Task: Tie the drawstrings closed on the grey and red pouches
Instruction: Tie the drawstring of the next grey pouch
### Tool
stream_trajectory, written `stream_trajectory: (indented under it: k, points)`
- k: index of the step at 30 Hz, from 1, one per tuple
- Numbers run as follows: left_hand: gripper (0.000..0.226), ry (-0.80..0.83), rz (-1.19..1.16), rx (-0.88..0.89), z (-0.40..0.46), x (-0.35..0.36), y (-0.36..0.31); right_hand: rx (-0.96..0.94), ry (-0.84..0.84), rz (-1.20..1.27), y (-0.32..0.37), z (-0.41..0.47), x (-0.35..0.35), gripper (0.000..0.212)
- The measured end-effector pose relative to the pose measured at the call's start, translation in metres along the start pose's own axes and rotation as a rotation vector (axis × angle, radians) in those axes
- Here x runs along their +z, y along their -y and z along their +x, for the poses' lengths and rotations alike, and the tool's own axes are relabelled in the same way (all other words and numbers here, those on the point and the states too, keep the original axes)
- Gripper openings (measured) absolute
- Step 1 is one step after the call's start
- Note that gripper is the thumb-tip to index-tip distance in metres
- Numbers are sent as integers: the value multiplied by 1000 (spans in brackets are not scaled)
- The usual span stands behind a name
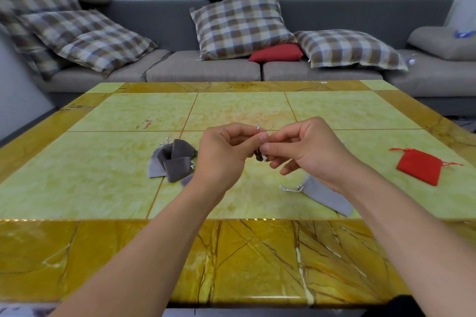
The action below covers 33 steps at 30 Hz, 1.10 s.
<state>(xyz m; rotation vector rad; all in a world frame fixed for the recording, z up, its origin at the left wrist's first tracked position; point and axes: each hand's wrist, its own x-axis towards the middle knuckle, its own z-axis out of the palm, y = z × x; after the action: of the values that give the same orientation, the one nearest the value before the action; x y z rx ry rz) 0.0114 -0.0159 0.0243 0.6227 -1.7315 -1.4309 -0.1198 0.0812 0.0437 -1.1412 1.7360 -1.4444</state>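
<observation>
The pouch being worked on [260, 156] was held up above the middle of the worktop [108, 188], mostly hidden between the two hands, so only a dark grey scrap and a bit of pale drawstring [259, 127] poking out on top were showing. The left hand [226, 147] had its fingers curled in and pinching the cord, and the right hand [304, 147] was pinching it from the other side, fingertips nearly touching, so my guess was mid-knot on this one. Couldn't tell if the knot was already snug, too small and covered. Off to the left, just beside the left wrist, sat a little heap of grey pouches [172, 161] with cord ends sticking out; they looked cinched, so probably the done pile, but that's a guess. Near the right forearm a lighter grey pouch [327, 195] lay flat with its strings [291, 189] trailing loose, looked untied to me. Far right, well apart from everything, the red pouch [418, 166] lay flat with strings spread out both sides, so likely still to do. So roughly partway through, with at least two left after this one.
</observation>
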Motion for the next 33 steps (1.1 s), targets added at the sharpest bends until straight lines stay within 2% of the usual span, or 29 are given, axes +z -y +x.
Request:
stream_trajectory:
  k: [3, 7, 10, 14, 16, 17, 21, 28, 31, 33]
  points:
    - [6, -17, 25, 15, 1, -1, 1, -45, -16, -106, -4, 3, 0, 12]
    - [5, -1, 22, 3, 1, 0, 0, 54, 16, -71, -7, 6, -4, 20]
    - [7, 27, 30, -7, 3, -2, 0, 165, 110, 83, -8, 8, -10, 37]
    - [14, 120, -53, -92, 5, -3, -2, 286, 246, 405, -7, 11, -13, 37]
    - [19, 139, -86, -116, 4, -2, -4, 309, 254, 451, -7, 12, -13, 32]
    - [20, 136, -96, -120, 4, -2, -4, 308, 240, 444, -7, 11, -13, 30]
    - [16, 103, -64, -134, 3, -4, -1, 174, 136, 253, -5, 9, -16, 46]
    - [12, 117, 1, -87, 4, -6, 0, 55, 53, 105, -7, 7, -11, 17]
    - [13, 99, 49, -64, 3, -5, 2, 16, -8, 11, -6, 7, -10, 15]
    - [13, 98, 67, -59, 3, -4, 2, 55, 5, 31, -5, 6, -8, 17]
